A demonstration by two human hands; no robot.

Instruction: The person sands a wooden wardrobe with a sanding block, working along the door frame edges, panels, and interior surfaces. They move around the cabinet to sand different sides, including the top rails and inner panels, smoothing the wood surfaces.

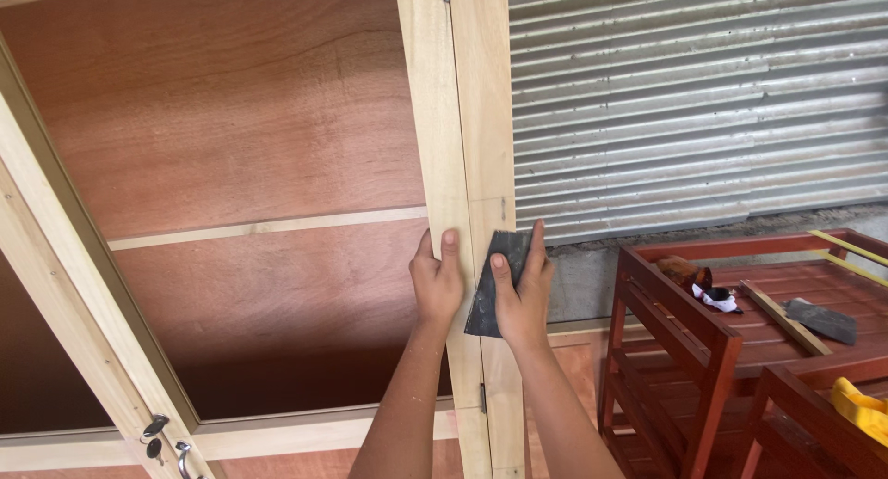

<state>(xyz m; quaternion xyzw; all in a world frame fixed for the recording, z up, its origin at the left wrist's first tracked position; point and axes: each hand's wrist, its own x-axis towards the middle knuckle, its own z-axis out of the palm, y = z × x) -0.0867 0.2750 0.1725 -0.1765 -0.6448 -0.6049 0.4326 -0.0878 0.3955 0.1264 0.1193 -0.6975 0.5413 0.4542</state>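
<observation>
A pale unfinished wooden upright (462, 155) of a cabinet frame runs from top to bottom in the middle. My left hand (437, 280) grips its left edge, thumb resting on the front face. My right hand (523, 289) presses a dark grey sheet of sandpaper (490, 280) flat against the upright's right half, thumb on the sheet and fingers wrapped round its right edge. A small metal hinge (482, 398) sits on the upright just below the hands.
A reddish plywood back panel (240, 165) with a pale shelf strip fills the cabinet. An open door (55, 285) with a metal latch (155, 431) stands at the left. Corrugated metal wall (694, 100) behind. Red wooden furniture (703, 340) at right holds a rag, another sandpaper sheet and a yellow object.
</observation>
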